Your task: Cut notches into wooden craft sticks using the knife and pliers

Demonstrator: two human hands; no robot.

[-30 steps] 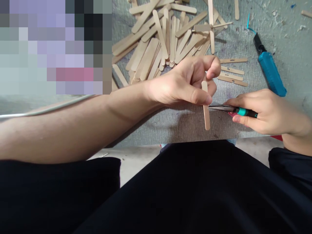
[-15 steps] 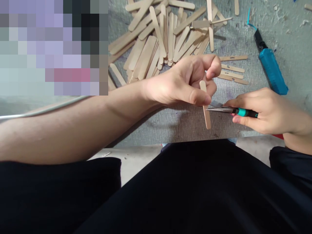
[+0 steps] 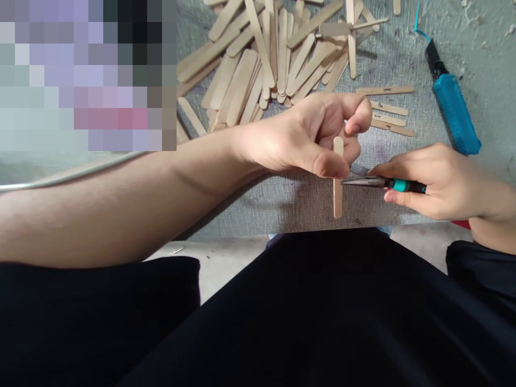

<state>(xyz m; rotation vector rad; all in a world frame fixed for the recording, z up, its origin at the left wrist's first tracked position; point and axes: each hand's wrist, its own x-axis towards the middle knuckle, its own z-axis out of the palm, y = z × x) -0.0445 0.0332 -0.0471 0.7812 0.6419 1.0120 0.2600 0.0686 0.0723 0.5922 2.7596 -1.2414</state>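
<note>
Between thumb and fingers, my left hand (image 3: pixel 318 137) pinches a wooden craft stick (image 3: pixel 337 200), which stands nearly vertical in the picture. The stick's rounded top pokes out above the thumb. My right hand (image 3: pixel 447 180) is closed around needle-nose pliers (image 3: pixel 365 183) with black and teal handles. Their pointed tip lies at the right edge of the stick, just below my left thumb; whether it touches I cannot tell. A flat grey piece (image 3: pixel 358 170), like a blade, shows just above the pliers' jaws, its far end hidden by my right fingers.
A large heap of craft sticks (image 3: pixel 244 80) lies beyond my left hand. Several notched sticks (image 3: pixel 389 116) are laid beside it, near a blue-handled utility knife (image 3: pixel 457 113). A crossed-stick piece (image 3: pixel 351 51) stands at the heap's right. The table's front edge (image 3: pixel 322 230) runs before my lap.
The craft stick has turned slightly, from leaning to nearly straight, and its lower end has shifted left. The pliers have stayed beside it. The whole view has shifted a little.
</note>
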